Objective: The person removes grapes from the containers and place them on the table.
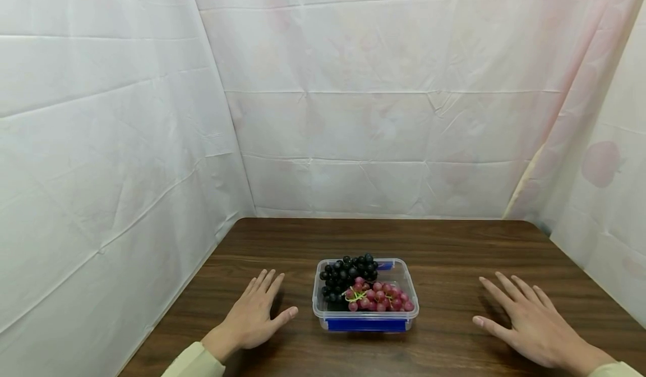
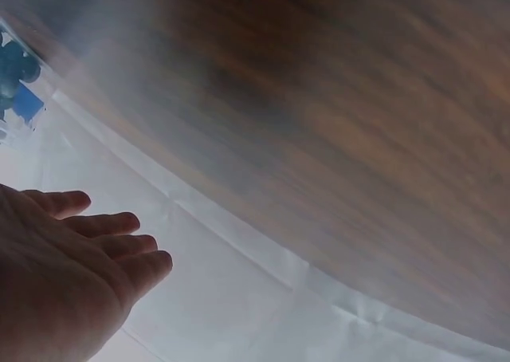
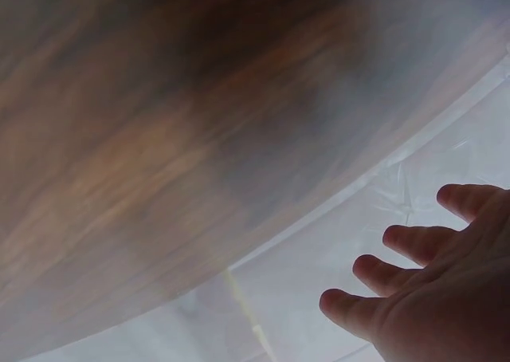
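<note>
A clear plastic box (image 1: 323, 313) with a blue front clip (image 1: 367, 325) stands lidless near the middle of the table. Inside it, a bunch of black grapes (image 1: 348, 276) fills the left and back, and a bunch of red grapes (image 1: 381, 297) with a green stem lies at the front right. My left hand (image 1: 254, 315), fingers extended, is over the table to the left of the box, apart from it. Off to the right, farther from the box, my right hand (image 1: 530, 321) has its fingers spread and holds nothing. In the left wrist view, black grapes (image 2: 12, 71) show at the edge.
The dark wood-grain table (image 1: 444, 242) reaches back to a creased white sheet (image 1: 373, 113). More white sheeting hangs along the left (image 1: 111, 158) and right sides, the right one bearing faint pink fruit prints.
</note>
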Motion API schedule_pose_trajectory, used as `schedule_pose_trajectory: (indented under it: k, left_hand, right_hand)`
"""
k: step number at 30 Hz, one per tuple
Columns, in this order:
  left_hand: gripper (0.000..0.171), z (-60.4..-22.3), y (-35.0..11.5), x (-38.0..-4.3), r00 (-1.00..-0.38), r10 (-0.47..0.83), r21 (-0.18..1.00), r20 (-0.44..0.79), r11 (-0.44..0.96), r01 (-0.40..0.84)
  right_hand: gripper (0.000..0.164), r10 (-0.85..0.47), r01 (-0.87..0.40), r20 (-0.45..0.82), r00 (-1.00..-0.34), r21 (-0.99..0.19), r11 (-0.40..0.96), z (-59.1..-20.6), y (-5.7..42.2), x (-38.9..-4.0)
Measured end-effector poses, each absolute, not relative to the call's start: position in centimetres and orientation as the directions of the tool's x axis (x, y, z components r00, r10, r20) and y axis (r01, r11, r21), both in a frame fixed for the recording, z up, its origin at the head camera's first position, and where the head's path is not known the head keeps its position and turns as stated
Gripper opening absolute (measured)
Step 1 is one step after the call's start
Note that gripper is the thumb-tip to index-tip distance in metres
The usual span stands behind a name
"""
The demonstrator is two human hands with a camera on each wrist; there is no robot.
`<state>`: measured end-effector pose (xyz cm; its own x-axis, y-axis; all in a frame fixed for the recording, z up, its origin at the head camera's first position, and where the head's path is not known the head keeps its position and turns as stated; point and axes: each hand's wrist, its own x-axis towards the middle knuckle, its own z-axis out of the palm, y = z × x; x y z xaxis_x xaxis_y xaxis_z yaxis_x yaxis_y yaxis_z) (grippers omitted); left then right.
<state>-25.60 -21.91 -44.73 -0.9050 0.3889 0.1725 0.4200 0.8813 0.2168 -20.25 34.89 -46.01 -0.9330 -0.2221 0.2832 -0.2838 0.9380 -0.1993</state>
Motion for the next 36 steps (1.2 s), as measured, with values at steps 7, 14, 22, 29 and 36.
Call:
schedule_pose_trajectory:
  k: [7, 14, 22, 29, 36]
  left_hand:
    - [0.089, -44.9, -21.8, -25.8, -0.907, 0.385, 0.233, 0.170, 0.879, 0.416]
    - [0.088, -45.1, -21.5, -25.8, -0.904, 0.388, 0.248, 0.182, 0.871, 0.424]
    - [0.088, -45.0, -21.1, -25.7, -0.906, 0.391, 0.280, 0.165, 0.862, 0.423]
    - [0.087, -45.0, -20.7, -25.7, -0.901, 0.392, 0.296, 0.183, 0.852, 0.431]
    - [0.086, -44.9, -20.3, -25.6, -0.895, 0.400, 0.298, 0.197, 0.845, 0.444]
  right_hand:
    - [0.084, -0.226, -0.289, 0.280, -0.933, -0.206, 0.935, -46.1, 34.7, -20.2]
    - [0.084, -0.229, -0.293, 0.276, -0.934, -0.216, 0.931, -46.1, 34.6, -20.3]
    - [0.083, -0.234, -0.300, 0.279, -0.931, -0.228, 0.926, -46.0, 34.1, -20.1]
    - [0.083, -0.240, -0.314, 0.292, -0.926, -0.238, 0.919, -45.8, 33.6, -19.9]
    - [0.083, -0.241, -0.317, 0.288, -0.927, -0.256, 0.913, -45.7, 33.3, -20.0]
